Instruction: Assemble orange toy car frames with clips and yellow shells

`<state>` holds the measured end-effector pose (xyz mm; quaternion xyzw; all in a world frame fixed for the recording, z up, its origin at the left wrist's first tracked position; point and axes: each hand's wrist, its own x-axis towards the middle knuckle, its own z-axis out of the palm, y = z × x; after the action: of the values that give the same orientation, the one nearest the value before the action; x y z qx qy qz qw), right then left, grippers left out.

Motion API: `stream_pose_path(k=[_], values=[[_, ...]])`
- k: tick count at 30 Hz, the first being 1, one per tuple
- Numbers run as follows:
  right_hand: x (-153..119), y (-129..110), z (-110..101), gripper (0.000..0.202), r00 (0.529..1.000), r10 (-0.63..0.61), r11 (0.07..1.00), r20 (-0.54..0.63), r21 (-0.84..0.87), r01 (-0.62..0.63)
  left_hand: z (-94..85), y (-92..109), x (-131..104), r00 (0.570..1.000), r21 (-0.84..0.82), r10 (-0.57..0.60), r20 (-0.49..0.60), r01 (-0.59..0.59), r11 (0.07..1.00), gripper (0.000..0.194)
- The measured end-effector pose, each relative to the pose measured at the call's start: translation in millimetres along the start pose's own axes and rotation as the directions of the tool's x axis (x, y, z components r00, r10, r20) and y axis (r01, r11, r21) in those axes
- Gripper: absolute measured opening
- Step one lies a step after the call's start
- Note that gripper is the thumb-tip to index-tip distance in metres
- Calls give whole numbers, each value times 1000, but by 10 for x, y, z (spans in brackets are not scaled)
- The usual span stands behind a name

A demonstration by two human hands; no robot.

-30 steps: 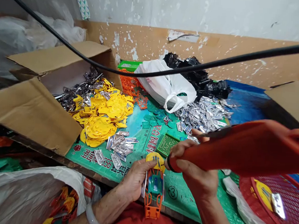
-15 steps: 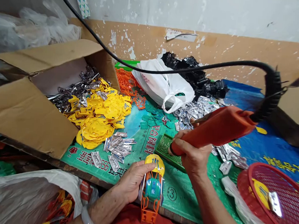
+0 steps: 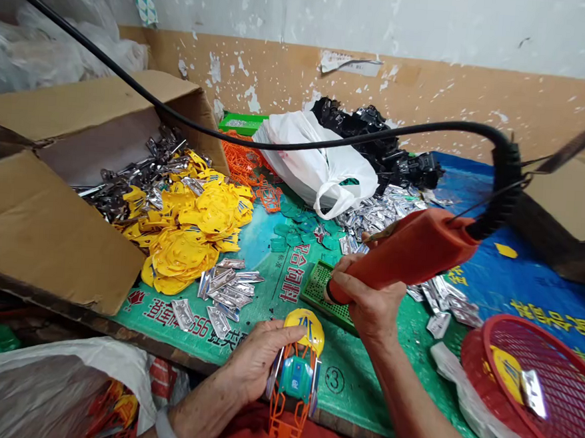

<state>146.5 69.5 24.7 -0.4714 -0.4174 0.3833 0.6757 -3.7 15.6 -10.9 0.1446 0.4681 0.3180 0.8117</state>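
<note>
My left hand (image 3: pixel 255 360) grips a toy car body (image 3: pixel 295 379) at the table's front edge. This piece has an orange lattice frame, a teal middle part, silvery side plates and a yellow front cover (image 3: pixel 313 327), where my thumb rests. Wrapped around a power screwdriver (image 3: pixel 411 246) with a red-orange casing is my right hand (image 3: pixel 373 311). The screwdriver slants down to the left, its lower end over a green perforated tray (image 3: pixel 322 279); its tip is hidden. A black cable (image 3: pixel 298 142) runs from its upper end across the view.
Yellow covers (image 3: pixel 185 251) and dark metallic parts spill from a cardboard box (image 3: pixel 61 229) at left. Silvery plates (image 3: pixel 227 291) lie beside them. Behind are a white plastic bag (image 3: pixel 317 157), orange frames (image 3: pixel 241 162) and black parts (image 3: pixel 378 141). A red basket (image 3: pixel 495 333) stands at right.
The view has shifted slightly, moving the scene a little left. The screwdriver's upper end has swung left and slightly down, its lower end staying over the tray. Both hands keep their holds.
</note>
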Motion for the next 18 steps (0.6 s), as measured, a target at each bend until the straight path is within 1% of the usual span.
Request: stream_pose_path(k=[3, 6, 8, 11, 15, 18], values=[[-29, -24, 30, 13, 1000, -16, 1000, -1, -22, 16, -6, -7, -4, 1000, 11, 0, -5, 0, 1000, 31], [-53, -43, 61, 12, 999, -39, 998, -25, -53, 38, -2, -9, -25, 1000, 19, 9, -20, -8, 1000, 33], [-64, -44, 73, 12, 998, -50, 996, -45, -75, 47, -2, -13, -47, 1000, 37, 8, -8, -8, 999, 34], [-74, -28, 71, 12, 996, -62, 994, -62, -98, 56, -13, -21, -87, 999, 60, 7, 39, -9, 998, 34], [-78, -7, 53, 13, 995, -73, 992, -64, -105, 66, -64, -18, -138, 990, 37, 67, 121, -72, 997, 28], [-74, 0, 44, 14, 996, -70, 993, -62, -95, 64, -118, -13, -154, 982, 67, 82, 173, -94, 993, 28]])
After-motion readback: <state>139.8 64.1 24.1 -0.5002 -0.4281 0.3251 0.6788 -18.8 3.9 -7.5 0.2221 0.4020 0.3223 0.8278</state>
